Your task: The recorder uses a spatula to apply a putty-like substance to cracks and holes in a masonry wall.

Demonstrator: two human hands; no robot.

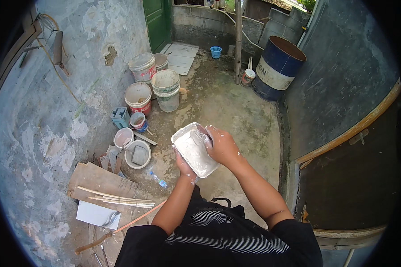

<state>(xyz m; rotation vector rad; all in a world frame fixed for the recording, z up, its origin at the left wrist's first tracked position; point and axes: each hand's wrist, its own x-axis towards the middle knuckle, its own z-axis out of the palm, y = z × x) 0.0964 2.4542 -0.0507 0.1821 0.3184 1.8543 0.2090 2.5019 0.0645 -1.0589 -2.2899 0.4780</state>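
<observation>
A rectangular white plastic tub (202,167) with rounded corners is held up in front of my body, tilted, with smooth white paste (194,144) inside. My left hand (185,167) supports it from below and along its left side, with most of the fingers hidden beneath it. Across the upper right rim, my right hand (221,145) is closed, its fingertips reaching in by the paste. Whether anything else lies under those fingers cannot be made out. White smears mark both hands and the wrists.
Along the left wall stand several used buckets (166,84), a teal jerrycan (120,117) and a white pail (138,155). Nearer lie a plastic bottle (158,179), a board (87,178) and thin wood strips (120,199). A blue-white drum (278,69) stands far right, beside a post (238,44).
</observation>
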